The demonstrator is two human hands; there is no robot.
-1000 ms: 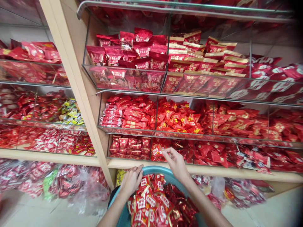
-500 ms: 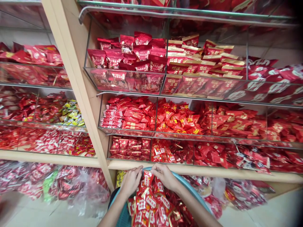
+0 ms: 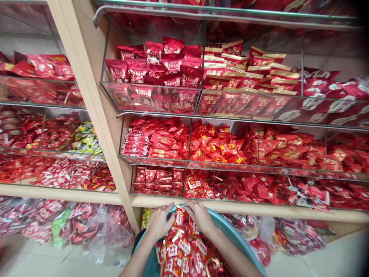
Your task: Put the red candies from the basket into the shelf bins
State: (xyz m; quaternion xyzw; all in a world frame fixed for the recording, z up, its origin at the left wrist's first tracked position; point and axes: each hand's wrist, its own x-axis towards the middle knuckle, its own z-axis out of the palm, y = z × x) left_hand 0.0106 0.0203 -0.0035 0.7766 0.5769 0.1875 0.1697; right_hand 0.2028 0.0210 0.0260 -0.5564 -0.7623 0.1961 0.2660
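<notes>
Crinkled clear bags of red sweets [image 3: 86, 227] lie at lower left. Your left hand [image 3: 159, 223] rests curled on foil packets in the teal basket [image 3: 230, 232]; your right hand [image 3: 198, 216] pinches one red packet [image 3: 180, 216] at the far rim. Glass-fronted shelf bins [image 3: 184, 182] stand just behind.

shelving: pale wooden upright [image 3: 95, 111] with glass-fronted tiers [image 3: 161, 102], packed with red packets
floor: light tiles [image 3: 331, 257], plastic bags [image 3: 95, 227] under the lowest shelf
light: even, soft
</notes>
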